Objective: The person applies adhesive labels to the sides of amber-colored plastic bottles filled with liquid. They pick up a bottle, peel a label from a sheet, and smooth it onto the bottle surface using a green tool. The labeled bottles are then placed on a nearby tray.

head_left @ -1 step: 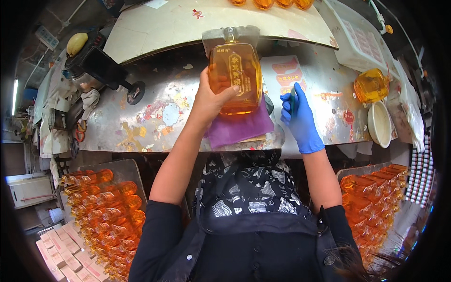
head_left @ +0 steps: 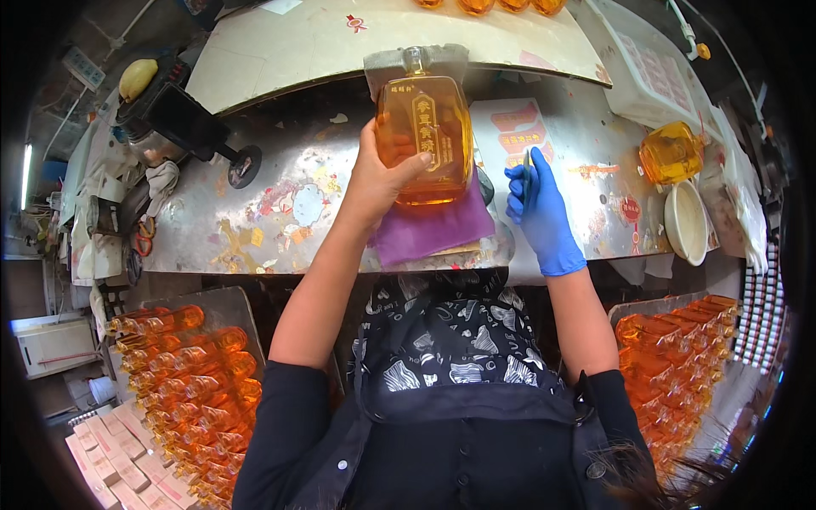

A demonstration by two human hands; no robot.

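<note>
My left hand [head_left: 380, 174], bare, grips a flat glass bottle [head_left: 442, 127] of amber liquid, thumb across its gold-printed front. The bottle lies with its neck pointing away from me, over a grey padded support [head_left: 453, 58]. Beneath its base a purple cloth [head_left: 438, 229] is spread near the table's front edge. In a blue glove, my right hand [head_left: 544, 217] is closed around a thin dark tool [head_left: 527, 174] pointing away from me; its exact kind I cannot make out. That hand is over the lower end of a white sheet of red labels [head_left: 516, 138].
A stained metal table [head_left: 280, 242] stretches before me, with a pale raised board [head_left: 280, 55] behind. On the right are another amber bottle [head_left: 671, 155], a white bowl [head_left: 685, 223] and a plastic crate [head_left: 633, 76]. Many bottles stand low at left [head_left: 195, 391] and right [head_left: 671, 365].
The thin tool in my right hand shows slightly further beyond the fingertips, and that hand has shifted very slightly left. The left hand and bottle have barely moved.
</note>
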